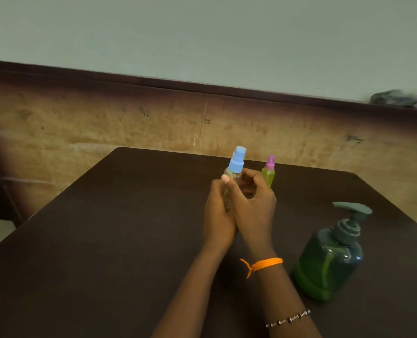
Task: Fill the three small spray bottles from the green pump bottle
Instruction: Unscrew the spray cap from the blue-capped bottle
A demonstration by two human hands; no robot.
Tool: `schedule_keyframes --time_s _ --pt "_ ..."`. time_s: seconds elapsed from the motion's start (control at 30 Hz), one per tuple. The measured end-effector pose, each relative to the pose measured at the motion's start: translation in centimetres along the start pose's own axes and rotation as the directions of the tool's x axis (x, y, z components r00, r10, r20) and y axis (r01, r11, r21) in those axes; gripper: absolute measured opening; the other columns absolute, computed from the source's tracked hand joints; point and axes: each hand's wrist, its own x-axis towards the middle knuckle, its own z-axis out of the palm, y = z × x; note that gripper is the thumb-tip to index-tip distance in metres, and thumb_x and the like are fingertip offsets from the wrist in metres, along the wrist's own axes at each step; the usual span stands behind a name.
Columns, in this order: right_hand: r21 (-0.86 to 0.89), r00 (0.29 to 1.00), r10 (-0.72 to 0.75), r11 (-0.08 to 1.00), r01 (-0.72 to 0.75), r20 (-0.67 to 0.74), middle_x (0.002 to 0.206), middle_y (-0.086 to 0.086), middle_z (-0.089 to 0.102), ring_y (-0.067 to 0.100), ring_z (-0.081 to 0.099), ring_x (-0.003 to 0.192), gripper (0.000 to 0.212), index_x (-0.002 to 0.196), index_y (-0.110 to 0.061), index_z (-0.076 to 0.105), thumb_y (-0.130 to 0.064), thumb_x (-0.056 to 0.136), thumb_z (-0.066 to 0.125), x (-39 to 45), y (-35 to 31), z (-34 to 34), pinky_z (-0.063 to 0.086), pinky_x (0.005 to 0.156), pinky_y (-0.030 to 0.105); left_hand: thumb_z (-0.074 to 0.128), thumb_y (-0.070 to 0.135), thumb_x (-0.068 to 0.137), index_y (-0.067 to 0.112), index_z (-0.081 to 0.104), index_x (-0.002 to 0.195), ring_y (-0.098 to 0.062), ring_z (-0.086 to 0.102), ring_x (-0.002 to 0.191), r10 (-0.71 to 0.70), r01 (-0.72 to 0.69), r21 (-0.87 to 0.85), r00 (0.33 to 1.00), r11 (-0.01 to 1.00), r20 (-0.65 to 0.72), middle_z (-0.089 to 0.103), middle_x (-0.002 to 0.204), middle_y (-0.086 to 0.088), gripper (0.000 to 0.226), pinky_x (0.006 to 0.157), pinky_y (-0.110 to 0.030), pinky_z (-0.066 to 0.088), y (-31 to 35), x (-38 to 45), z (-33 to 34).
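Observation:
A small clear spray bottle with a blue cap [236,162] is held above the dark table [105,240]. My left hand [218,213] grips its body from the left. My right hand [253,203] curls round it from the right, fingers near the neck. Just behind my right hand stands a small spray bottle with a pink cap [269,173], filled with yellow-green liquid. The green pump bottle [329,259] stands upright at the right, part full, its grey pump head on top. A third small bottle is not visible.
A worn wooden panel [154,128] rises behind the table's far edge. A dark bundle [402,98] lies on the ledge at the upper right. My right forearm wears an orange thread and a bead bracelet.

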Motion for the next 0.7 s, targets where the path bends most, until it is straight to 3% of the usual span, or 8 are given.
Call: schedule_keyframes --time_s 0.13,0.23,0.33,0.5,0.6,0.7 --pt "0.084 1.000 0.017 0.996 -0.016 -0.012 0.090 0.001 0.066 0.022 0.061 0.085 0.018 0.092 -0.033 0.064 -0.041 0.078 0.071 -0.4 -1.1 -0.3 0.052 0.073 0.036 0.043 0.044 0.086 0.015 0.053 0.100 -0.009 0.060 0.086 0.164 -0.156 0.088 0.982 0.984 -0.095 0.061 0.095 0.001 0.033 0.066 -0.020 0.049 0.0 -1.2 0.4" --pt "0.126 0.999 0.032 0.992 -0.030 -0.012 0.079 0.003 0.063 0.018 0.056 0.074 0.009 0.082 -0.028 0.064 -0.035 0.086 0.064 -0.1 -1.5 -0.1 0.045 0.065 0.031 0.054 0.035 0.084 0.016 0.048 0.088 -0.003 0.056 0.074 0.221 -0.204 0.178 0.972 0.963 -0.079 0.059 0.085 0.002 0.021 0.059 -0.018 0.044 -1.0 -1.2 -0.1" --pt "0.193 0.995 0.085 0.977 -0.092 0.046 0.073 -0.005 0.064 0.013 0.057 0.072 0.022 0.080 -0.010 0.063 -0.024 0.095 0.056 0.2 -1.8 -0.3 0.047 0.068 0.029 0.062 0.016 0.085 0.014 0.045 0.083 -0.002 0.054 0.063 0.211 -0.198 0.198 0.976 0.960 -0.045 0.059 0.075 0.005 0.017 0.053 -0.018 0.040 -1.2 -0.9 -0.4" --pt "0.325 0.964 0.083 0.931 -0.165 0.251 0.072 -0.005 0.064 0.015 0.059 0.080 0.026 0.079 -0.008 0.062 -0.026 0.094 0.051 1.0 -2.2 -1.6 0.048 0.082 0.036 0.062 0.011 0.076 0.021 0.061 0.087 -0.012 0.060 0.063 -0.019 0.040 -0.112 0.983 0.993 0.183 0.064 0.070 0.003 0.016 0.054 -0.031 0.049 0.0 -0.5 -0.4" --pt "0.413 0.918 0.085 0.874 -0.256 0.388 0.076 -0.004 0.066 0.013 0.060 0.082 0.022 0.086 -0.012 0.065 -0.032 0.091 0.055 1.1 -2.9 -2.3 0.048 0.081 0.034 0.063 0.003 0.072 0.017 0.056 0.098 -0.008 0.058 0.063 -0.085 0.137 -0.205 0.966 0.969 0.245 0.062 0.075 0.001 0.030 0.051 -0.025 0.047 0.4 -0.4 -1.0" --pt "0.325 0.914 0.071 0.921 -0.214 0.399 0.089 0.001 0.064 0.010 0.060 0.084 0.015 0.091 -0.027 0.070 -0.035 0.079 0.071 1.0 -3.1 -2.2 0.051 0.076 0.029 0.067 0.005 0.076 0.010 0.045 0.113 -0.011 0.058 0.077 -0.153 0.211 -0.224 0.955 0.952 0.253 0.059 0.096 -0.008 0.043 0.055 -0.023 0.048 0.3 -0.3 -1.5"
